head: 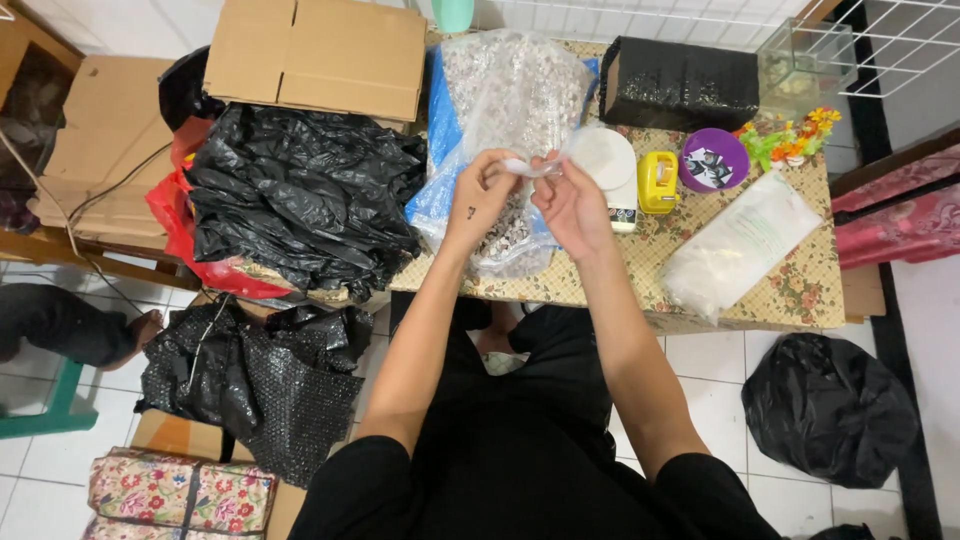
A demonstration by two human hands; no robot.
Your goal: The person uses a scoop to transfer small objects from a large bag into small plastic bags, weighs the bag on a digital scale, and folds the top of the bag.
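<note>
Both of my hands are raised over the low table (800, 290) and pinch a small clear plastic bag (530, 167) between them. My left hand (480, 195) grips its left end, and my right hand (570, 205) holds its right end. Beneath them lies a large clear bag full of small pale pieces (510, 90), partly on a blue sheet. A white kitchen scale (608, 165) stands just right of my right hand.
A yellow tape dispenser (657, 182), a purple round lid (713, 160), a clear packet of white bags (740, 245) and a black block (680, 85) lie on the table. Black plastic bags (300, 195) pile up at left below a cardboard box (315, 55). Another black bag (828, 408) sits on the floor.
</note>
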